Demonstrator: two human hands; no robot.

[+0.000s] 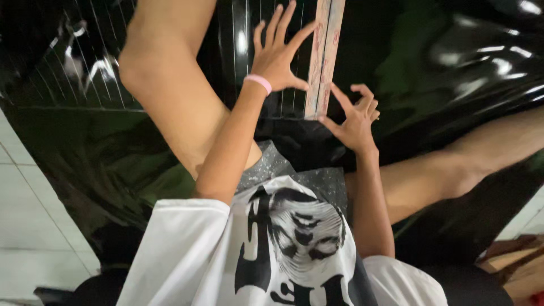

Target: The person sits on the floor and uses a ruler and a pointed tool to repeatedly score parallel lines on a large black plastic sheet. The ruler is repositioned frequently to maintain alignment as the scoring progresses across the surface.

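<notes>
Clearly, the long wooden ruler runs lengthwise away from the person between two open grips, left hand splayed touching its near-left edge, right hand fingertips at its near end.

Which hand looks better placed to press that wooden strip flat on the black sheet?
Probably the left hand. It is spread wide, with thumb and forefinger against the side of the wooden strip partway along it. The right hand is curled, with only fingertips near the strip's near end.
</notes>
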